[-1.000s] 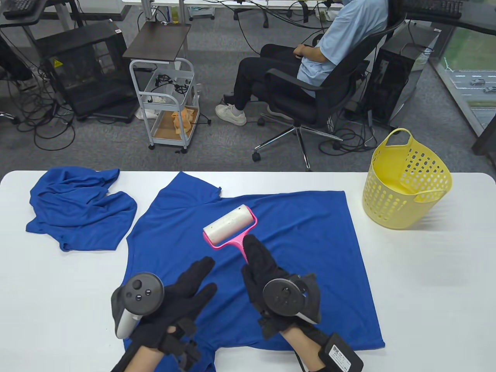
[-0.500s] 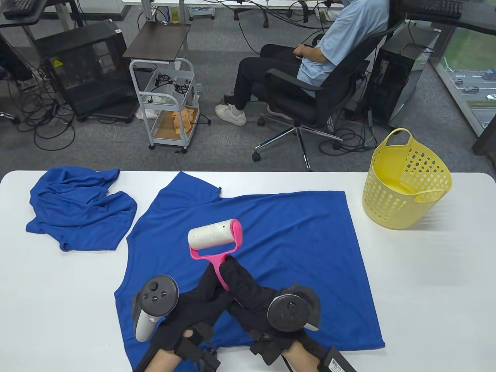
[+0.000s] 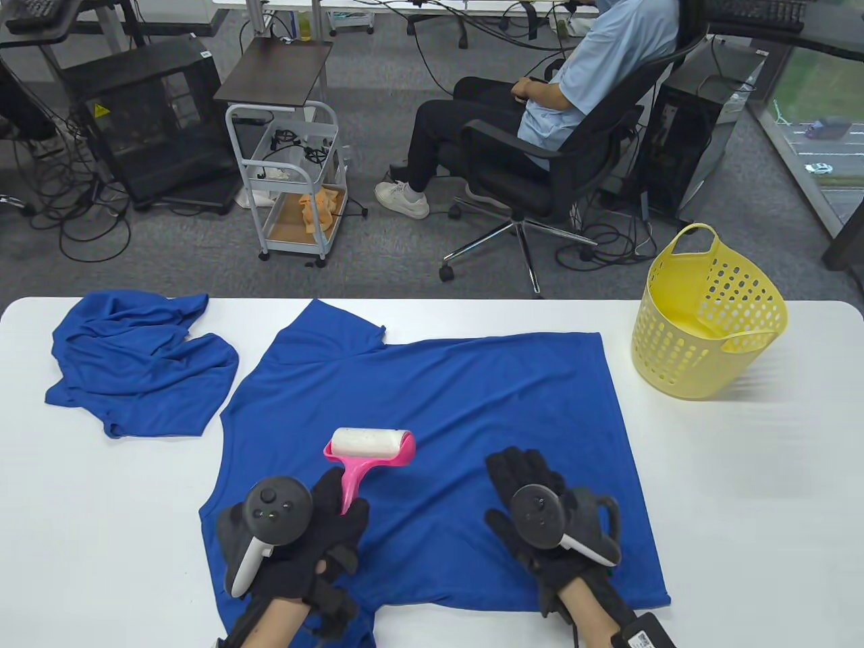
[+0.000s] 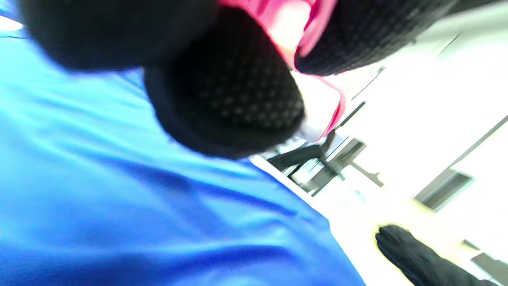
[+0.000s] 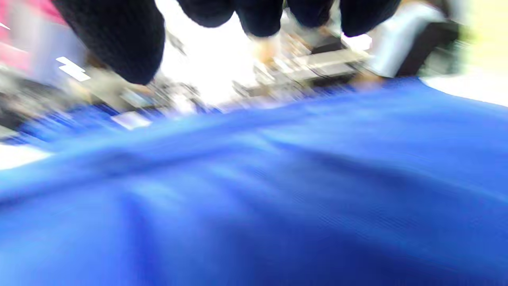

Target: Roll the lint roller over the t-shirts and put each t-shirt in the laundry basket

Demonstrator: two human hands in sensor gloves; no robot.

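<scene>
A blue t-shirt lies spread flat across the middle of the white table. My left hand grips the pink handle of a lint roller, whose white roll rests on the shirt's near left part. In the left wrist view my fingers curl round the pink handle above the blue cloth. My right hand is held with fingers spread over the shirt's near right part, holding nothing. Its fingertips hang over the blue cloth.
A second blue t-shirt lies crumpled at the table's far left. A yellow laundry basket stands at the far right, tilted. Beyond the table a person sits in an office chair, beside a white cart.
The lint roller passed from my right hand to my left and came nearer, to the left. My right hand let go and moved right, fingers spread over the shirt.
</scene>
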